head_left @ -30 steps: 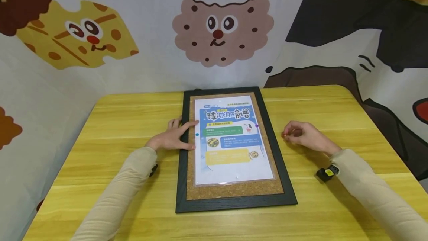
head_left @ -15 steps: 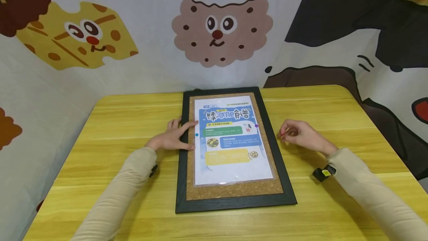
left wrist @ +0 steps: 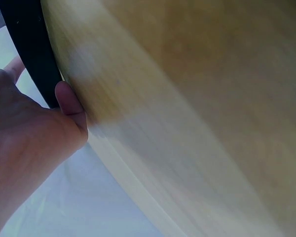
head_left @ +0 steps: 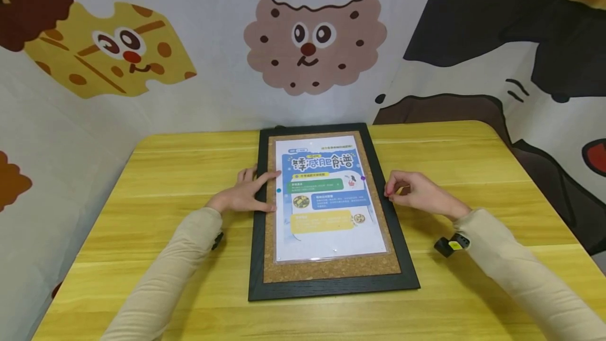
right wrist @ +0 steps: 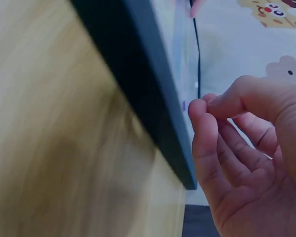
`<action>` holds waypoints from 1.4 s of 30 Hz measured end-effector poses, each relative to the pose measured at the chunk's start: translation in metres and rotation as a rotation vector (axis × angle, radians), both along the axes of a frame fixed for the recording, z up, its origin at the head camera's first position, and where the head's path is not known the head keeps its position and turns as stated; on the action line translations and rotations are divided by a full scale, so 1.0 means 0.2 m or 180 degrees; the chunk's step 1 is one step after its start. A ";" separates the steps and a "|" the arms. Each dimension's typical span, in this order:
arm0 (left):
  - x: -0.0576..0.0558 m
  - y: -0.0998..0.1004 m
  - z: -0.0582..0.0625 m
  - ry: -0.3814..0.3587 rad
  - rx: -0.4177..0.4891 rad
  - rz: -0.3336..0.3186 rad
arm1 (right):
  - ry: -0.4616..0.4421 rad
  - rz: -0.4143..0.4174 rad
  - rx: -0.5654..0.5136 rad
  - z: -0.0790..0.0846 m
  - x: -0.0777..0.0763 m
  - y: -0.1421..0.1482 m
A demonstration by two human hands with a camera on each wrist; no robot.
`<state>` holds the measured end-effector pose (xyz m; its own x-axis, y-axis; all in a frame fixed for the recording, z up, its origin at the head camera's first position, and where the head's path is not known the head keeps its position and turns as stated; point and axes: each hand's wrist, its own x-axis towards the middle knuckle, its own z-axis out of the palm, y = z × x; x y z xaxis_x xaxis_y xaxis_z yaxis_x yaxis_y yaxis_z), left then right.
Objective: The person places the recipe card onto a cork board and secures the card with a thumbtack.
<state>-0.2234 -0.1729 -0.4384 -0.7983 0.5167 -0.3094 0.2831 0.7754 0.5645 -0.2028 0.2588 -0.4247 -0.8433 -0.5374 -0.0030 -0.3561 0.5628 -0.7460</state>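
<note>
A black-framed cork board [head_left: 331, 273] lies on the table, bearing a laminated poster [head_left: 331, 243] with Chinese print. A blue pushpin [head_left: 279, 190] is at the poster's left edge and a purple pushpin [head_left: 363, 178] at its right. My left hand [head_left: 241, 193] rests on the frame's left side, thumb and forefinger stretched onto the board; the left wrist view shows a fingertip [left wrist: 68, 98] against the black frame. Just beside the right frame edge, my right hand [head_left: 416, 192] pinches a tiny red pushpin between thumb and forefinger; the fingertips mostly hide it.
The yellow wooden table [head_left: 189, 162] extends around the board. Behind it hangs a white cloth [head_left: 208, 104] printed with cartoon food. A small black device with a yellow mark [head_left: 450, 246] is on the right wrist.
My right hand has moved left, from the bare table up to the frame's right edge, still pinching the small red pushpin. The left hand and the board have stayed put.
</note>
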 end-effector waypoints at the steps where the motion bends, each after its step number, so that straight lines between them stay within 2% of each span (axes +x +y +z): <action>1: 0.00 0.00 0.00 -0.0001 -0.0005 0.0003 | -0.0005 0.0017 0.0004 0.01 0.00 -0.01; 6: 0.00 0.00 0.00 0.0000 -0.0012 0.0006 | -0.0153 0.0133 -0.0029 0.03 0.01 -0.05; 15: 0.00 0.00 0.01 -0.0004 -0.0029 0.0022 | -0.0550 0.0394 -0.0249 0.01 0.02 -0.11; 28: 0.00 0.00 0.00 0.0013 -0.0017 -0.0003 | -0.0695 0.0609 -0.0426 -0.04 0.02 -0.20; 42: 0.01 0.00 0.01 -0.0004 0.0001 0.0010 | -0.0864 0.0564 -0.0549 -0.06 0.04 -0.33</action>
